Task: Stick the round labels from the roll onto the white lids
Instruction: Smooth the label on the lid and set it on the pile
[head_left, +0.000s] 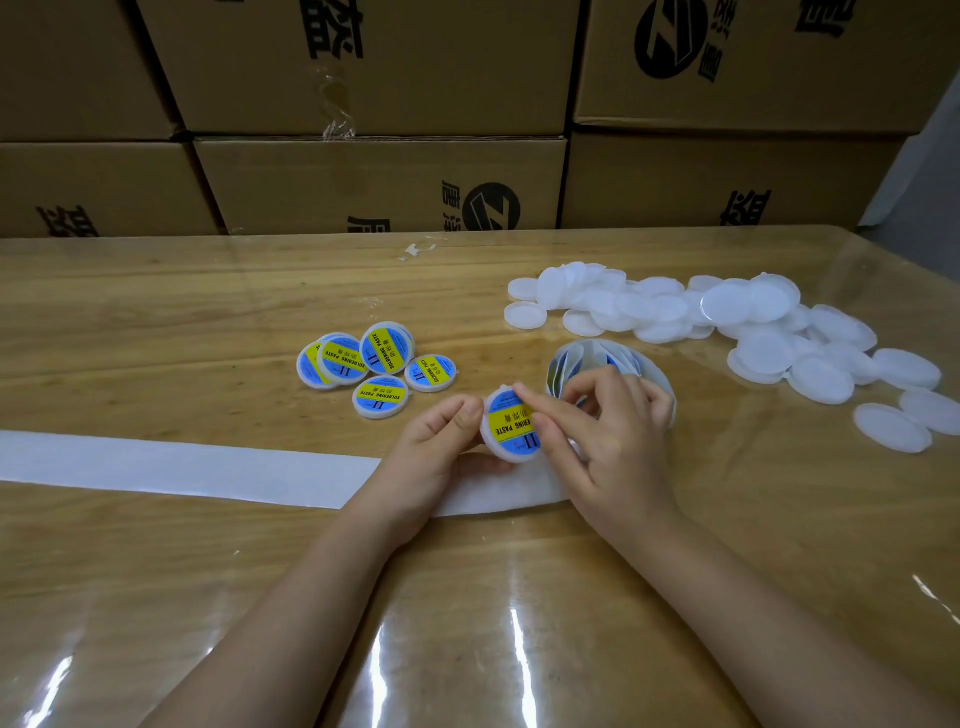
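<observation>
Label roll (567, 362) half behind right hand (615, 441)

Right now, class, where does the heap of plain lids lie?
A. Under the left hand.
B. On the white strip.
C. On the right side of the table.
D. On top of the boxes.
C: the plain lids lie heaped on the right of the table, past the right hand; the left hand holds only one labelled lid.
</observation>
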